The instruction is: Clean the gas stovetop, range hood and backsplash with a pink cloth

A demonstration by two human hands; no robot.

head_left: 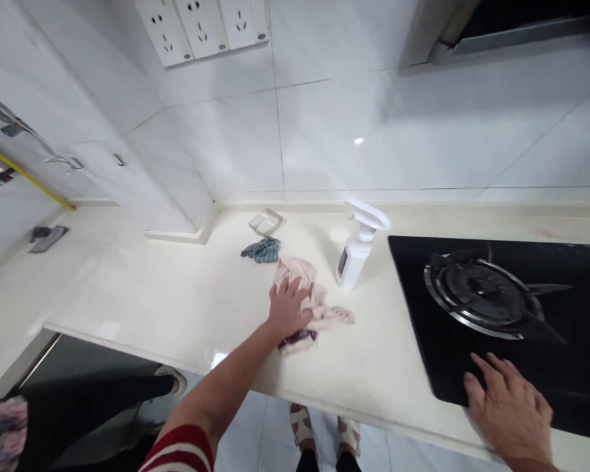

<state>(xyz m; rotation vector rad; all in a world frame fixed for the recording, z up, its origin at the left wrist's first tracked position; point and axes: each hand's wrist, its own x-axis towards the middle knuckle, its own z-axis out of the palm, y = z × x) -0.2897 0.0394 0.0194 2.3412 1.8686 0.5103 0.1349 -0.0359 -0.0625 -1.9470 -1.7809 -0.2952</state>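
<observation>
Pink cloth point(311, 303), crumpled, is pressed flat against the cream desk point(177, 295) under the left hand point(289, 308), whose grip is spread open over it rather than closed around it. The right hand point(509, 406) is laid open on the near edge of the black hob point(496, 367), holding nothing. A white spray bottle point(360, 246) is stood just beside the cloth, a blue rag point(261, 250) near it. Wiping seems under way; how much desk is already wiped cannot be told.
</observation>
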